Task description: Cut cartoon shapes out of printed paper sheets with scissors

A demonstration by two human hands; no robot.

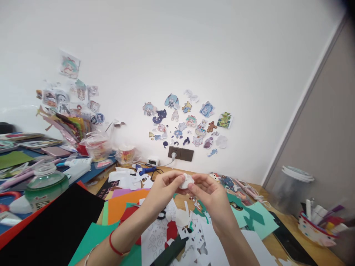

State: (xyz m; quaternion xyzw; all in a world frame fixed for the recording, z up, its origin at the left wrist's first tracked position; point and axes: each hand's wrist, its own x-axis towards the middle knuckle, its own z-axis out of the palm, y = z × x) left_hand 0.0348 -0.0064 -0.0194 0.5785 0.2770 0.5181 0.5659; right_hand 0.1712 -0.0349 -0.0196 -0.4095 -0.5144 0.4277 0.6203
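Note:
Between my two hands, above the middle of the desk, is a small white piece [187,181], rounded and perhaps paper; its exact kind is not clear. My left hand [169,183] pinches its left side between thumb and fingers. On the other side, the thumb and fingertips of my right hand [210,190] close on its right edge. Below the hands lie white sheets with drawn outlines [153,240], a red paper cutout [172,231] and cut scraps [197,238]. A dark green pointed object [170,253] rests in front of them.
Black paper [55,221] and orange paper [124,207] lie at left, near a green-filled jar [46,184]. Right are mint paper [259,218], a dark phone-like slab [291,238], a pen holder [316,229] and a clear bin [288,188]. A wall socket [181,153] holds a plug.

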